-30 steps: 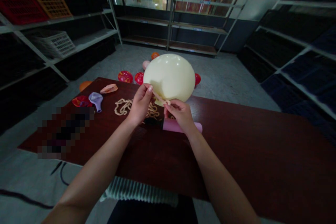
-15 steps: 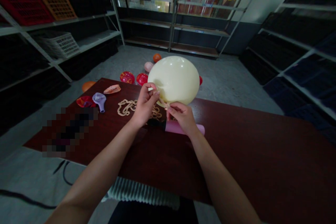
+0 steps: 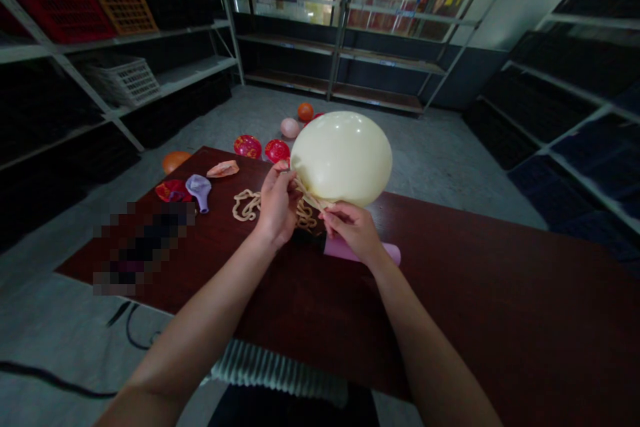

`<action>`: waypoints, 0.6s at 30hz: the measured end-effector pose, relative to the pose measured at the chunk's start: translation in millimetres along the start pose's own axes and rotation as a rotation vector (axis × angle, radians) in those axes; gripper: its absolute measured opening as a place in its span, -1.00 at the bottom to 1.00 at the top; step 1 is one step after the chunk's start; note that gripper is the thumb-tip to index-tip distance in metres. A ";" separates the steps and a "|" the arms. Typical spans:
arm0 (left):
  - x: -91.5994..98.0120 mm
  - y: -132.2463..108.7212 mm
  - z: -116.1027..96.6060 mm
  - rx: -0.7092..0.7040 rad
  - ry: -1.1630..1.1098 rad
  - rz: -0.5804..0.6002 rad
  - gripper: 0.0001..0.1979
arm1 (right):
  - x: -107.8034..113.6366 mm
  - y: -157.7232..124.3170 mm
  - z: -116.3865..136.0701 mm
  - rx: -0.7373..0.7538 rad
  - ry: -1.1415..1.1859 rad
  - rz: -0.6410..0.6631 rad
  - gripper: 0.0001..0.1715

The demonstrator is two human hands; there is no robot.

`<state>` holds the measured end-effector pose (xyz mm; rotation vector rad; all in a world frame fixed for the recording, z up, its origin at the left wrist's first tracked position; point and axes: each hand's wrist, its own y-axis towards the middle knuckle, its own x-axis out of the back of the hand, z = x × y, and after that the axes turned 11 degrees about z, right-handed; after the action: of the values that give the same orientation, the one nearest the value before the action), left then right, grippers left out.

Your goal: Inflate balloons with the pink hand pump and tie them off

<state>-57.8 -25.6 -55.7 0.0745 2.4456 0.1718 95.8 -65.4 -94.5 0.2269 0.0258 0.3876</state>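
A large cream balloon (image 3: 345, 155), fully rounded, stands just beyond my hands over the table's far edge. My left hand (image 3: 278, 203) is closed in a pinch at the balloon's lower left, by its neck. My right hand (image 3: 354, 230) pinches the other end of a pale strand (image 3: 311, 197) stretched between the hands below the balloon. This strand looks like the balloon's drawn-out neck; I cannot tell whether cord is mixed in. A tan cord (image 3: 246, 205) lies in loops behind my left hand. Beneath my right hand lies a pink cylinder (image 3: 343, 248), partly covered.
On the dark red table (image 3: 480, 293), a lilac deflated balloon (image 3: 199, 191), a red one (image 3: 173, 190) and a peach one (image 3: 223, 169) lie at left. Several inflated balloons, including an orange one (image 3: 305, 112), rest on the floor behind. Shelves hold crates (image 3: 125, 5).
My hands have drawn slightly apart, and the pale strand between them is stretched longer. The whole view has shifted a little, moving everything slightly right.
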 end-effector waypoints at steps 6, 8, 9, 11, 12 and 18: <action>-3.3 -5.0 -1.7 -0.033 0.031 0.005 -0.78 | 3.4 0.1 -3.7 -0.015 0.028 -0.005 -0.63; -4.6 -8.0 -0.5 -0.084 0.072 0.031 -0.79 | 4.5 0.4 -3.5 -0.011 0.046 -0.026 -0.63; -4.9 -8.9 0.1 -0.100 0.081 0.042 -0.80 | 4.8 0.6 -3.3 -0.010 0.056 -0.037 -0.63; -4.6 -9.1 0.8 -0.102 0.073 0.048 -0.80 | 4.9 0.6 -3.1 -0.008 0.071 -0.043 -0.63; -3.9 -8.5 0.7 -0.096 0.063 0.045 -0.80 | 4.6 0.6 -3.2 -0.010 0.075 -0.035 -0.64; 0.5 -6.5 -2.5 -0.098 0.090 0.028 -0.78 | 1.1 1.7 -5.7 -0.011 0.098 -0.008 -0.63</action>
<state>-59.9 -32.3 -55.1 0.0592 2.5222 0.3128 95.8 -62.2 -99.7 0.1965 0.1212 0.3910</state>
